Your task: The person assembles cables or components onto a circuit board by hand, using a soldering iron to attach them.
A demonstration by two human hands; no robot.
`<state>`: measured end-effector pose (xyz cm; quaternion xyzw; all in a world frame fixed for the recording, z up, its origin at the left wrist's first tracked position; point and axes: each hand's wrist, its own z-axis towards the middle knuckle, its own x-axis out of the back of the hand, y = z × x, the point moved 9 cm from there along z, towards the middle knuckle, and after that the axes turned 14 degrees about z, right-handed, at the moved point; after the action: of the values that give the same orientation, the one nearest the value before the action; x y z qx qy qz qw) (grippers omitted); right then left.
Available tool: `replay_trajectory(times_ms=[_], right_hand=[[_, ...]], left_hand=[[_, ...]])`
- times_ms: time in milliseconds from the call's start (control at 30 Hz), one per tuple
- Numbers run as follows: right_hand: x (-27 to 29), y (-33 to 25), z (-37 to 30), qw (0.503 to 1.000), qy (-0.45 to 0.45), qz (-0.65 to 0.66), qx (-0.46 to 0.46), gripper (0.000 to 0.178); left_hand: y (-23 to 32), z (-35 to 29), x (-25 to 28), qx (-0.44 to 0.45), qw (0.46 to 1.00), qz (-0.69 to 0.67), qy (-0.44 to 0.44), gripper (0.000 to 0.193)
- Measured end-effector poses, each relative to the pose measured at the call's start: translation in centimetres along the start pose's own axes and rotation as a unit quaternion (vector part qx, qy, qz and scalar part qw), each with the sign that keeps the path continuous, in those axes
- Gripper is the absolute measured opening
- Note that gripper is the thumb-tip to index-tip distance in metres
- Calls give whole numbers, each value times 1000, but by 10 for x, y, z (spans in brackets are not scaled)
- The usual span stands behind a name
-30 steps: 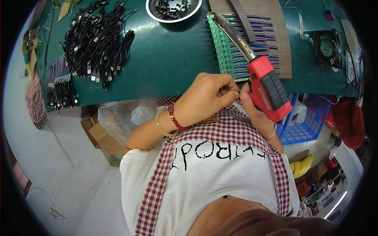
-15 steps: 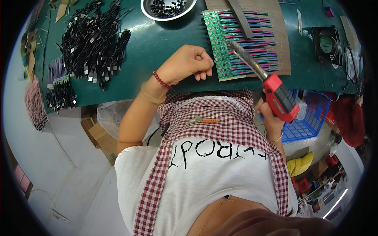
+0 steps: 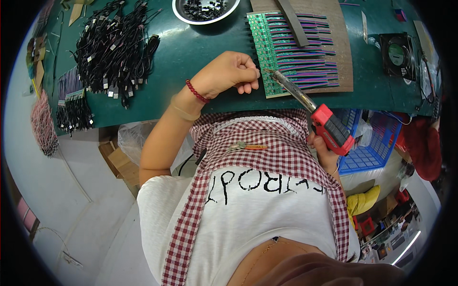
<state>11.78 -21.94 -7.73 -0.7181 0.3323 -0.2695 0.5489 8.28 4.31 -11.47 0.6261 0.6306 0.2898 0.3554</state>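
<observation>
A red-handled soldering iron rests in my right hand, which is wrapped round its grip below the table edge. The iron's metal tip reaches up and left to the lower part of a row of green circuit boards. Whether the tip touches a board, I cannot tell. Striped wires run right from the boards. My left hand is closed in a pinch beside the boards' left edge; anything between its fingertips is too small to make out. A flat grey bar lies across the wires.
The boards lie on a brown cardboard sheet on the green table. Black USB cables are heaped at left, beside a metal bowl of small black parts. A black fan stands at right. Below hangs a blue basket.
The soldering iron's tip has moved down and left across the wires, toward the boards' left side and my left fingertips. My right hand has shifted slightly; my left hand stays almost in place.
</observation>
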Motion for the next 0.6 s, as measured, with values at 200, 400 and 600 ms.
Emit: replay_trajectory(times_ms=[200, 400, 600], right_hand=[[-2, -2, 3, 1000, 8, 6, 14, 15], [-2, -4, 3, 1000, 14, 17, 11, 15], [2, 9, -1, 1000, 8, -1, -6, 14]], left_hand=[[-1, 4, 1, 1, 1000, 11, -18, 15], [0, 3, 0, 6, 1000, 12, -23, 15], [-1, 4, 1, 7, 1000, 20, -15, 15]])
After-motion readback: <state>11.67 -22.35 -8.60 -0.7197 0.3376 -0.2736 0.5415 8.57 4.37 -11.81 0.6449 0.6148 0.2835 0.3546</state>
